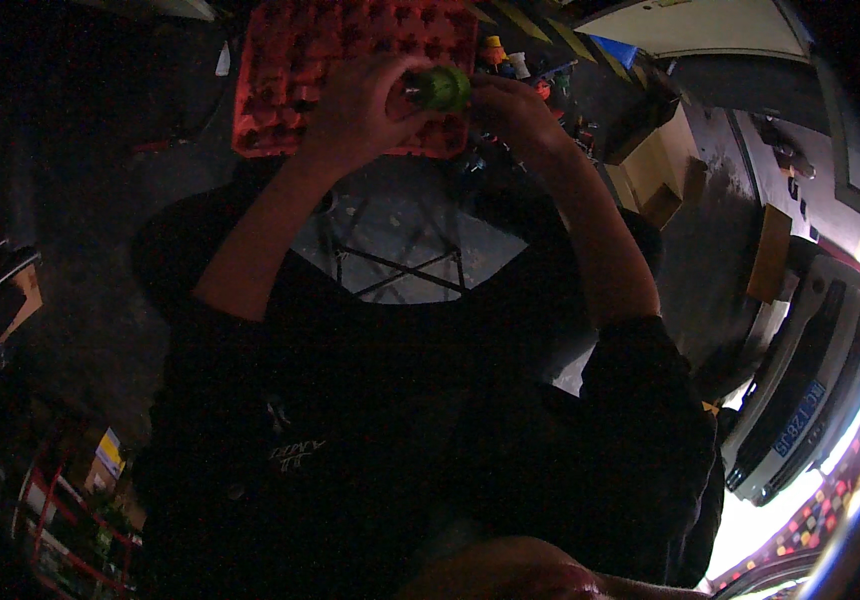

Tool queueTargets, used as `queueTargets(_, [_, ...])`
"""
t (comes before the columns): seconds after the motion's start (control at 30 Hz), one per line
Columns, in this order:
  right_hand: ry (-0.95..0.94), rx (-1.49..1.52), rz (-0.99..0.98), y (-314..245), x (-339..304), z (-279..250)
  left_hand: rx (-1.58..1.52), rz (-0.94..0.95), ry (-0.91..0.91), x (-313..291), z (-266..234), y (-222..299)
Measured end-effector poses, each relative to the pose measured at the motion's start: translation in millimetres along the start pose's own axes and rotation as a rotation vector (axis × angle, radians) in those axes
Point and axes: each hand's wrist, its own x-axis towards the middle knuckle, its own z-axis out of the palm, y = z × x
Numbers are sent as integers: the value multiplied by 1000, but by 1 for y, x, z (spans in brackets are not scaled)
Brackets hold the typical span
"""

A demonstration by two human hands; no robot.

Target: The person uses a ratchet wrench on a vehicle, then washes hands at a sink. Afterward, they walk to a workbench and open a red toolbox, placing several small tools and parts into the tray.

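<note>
Both of my arms reach forward over a red moulded tray (275,85) with rows of raised bumps, at the far middle. My left hand (370,110) curls round the left end of a short, rounded green thing (444,89) with a dark, shiny part at that end. It may be a tool handle, but its kind is not certain in this dim light. At its right end are the bent fingers of my right hand (515,108). What those fingers pinch, if anything beyond the green thing, is hidden.
Small coloured bottles (493,48) and loose parts lie just right of the tray. Farther right is an open cardboard box (655,165). A vehicle's end (800,380) shows at the right rim. A red wire rack (50,500) stands at lower left.
</note>
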Motion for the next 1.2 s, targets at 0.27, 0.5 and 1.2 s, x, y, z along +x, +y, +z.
queueTargets(0.27, [52, -62, 78, 1, 3, 1, -7, -25, -46, -2, 2, -5])
queueTargets(0.5, [87, -44, 119, 2, 5, 5, 32, 1, 17, -2, 3, 0])
queueTargets(1.2, [46, -208, 90, -11, 0, 22, 67, 31, 52, -2, 1, 1])
